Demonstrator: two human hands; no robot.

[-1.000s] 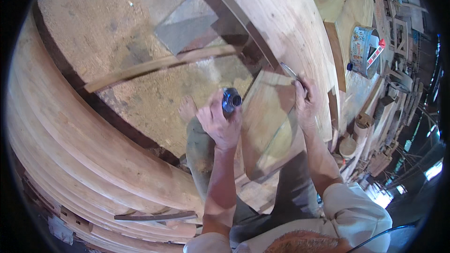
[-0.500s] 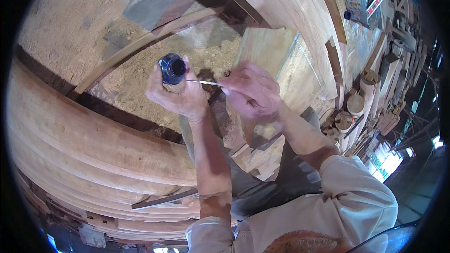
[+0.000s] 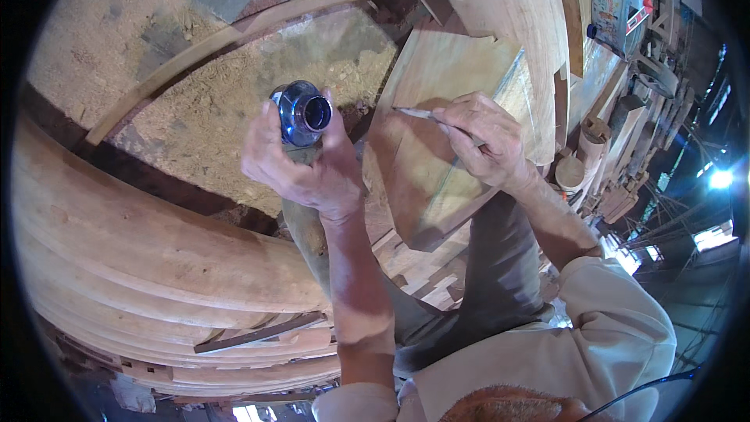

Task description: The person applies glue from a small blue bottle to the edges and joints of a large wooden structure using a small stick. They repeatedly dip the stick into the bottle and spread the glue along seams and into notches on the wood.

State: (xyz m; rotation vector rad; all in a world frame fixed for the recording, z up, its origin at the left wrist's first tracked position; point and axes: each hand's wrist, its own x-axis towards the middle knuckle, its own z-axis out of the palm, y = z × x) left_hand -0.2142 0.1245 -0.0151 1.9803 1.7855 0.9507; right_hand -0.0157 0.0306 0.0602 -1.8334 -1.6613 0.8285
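Observation:
My left hand (image 3: 305,173) is closed around a small dark-blue bottle (image 3: 295,119). Its uncapped round mouth tilts to the right and upward. Between the thumb and fingers of my right hand (image 3: 486,139) is a slim, pale stick (image 3: 416,112) with a dark pointed tip, gripped like a pen. The tip is over a broad light-brown wooden board (image 3: 426,168) with angled ends; I cannot tell whether it touches the wood. A pale bluish line runs along part of the board. What the bottle contains cannot be made out.
Long curved timbers (image 3: 180,246) lie stacked on the left, and another curved piece (image 3: 508,0) rises beyond the board. Sawdust (image 3: 223,101) covers the floor. A blue printed bucket (image 3: 613,12) stands at far right, near several short logs and offcuts (image 3: 598,134).
My right hand has moved away from the bottle to the right, bringing the stick's tip over the board. The bottle stays in my left hand, and the view has shifted slightly.

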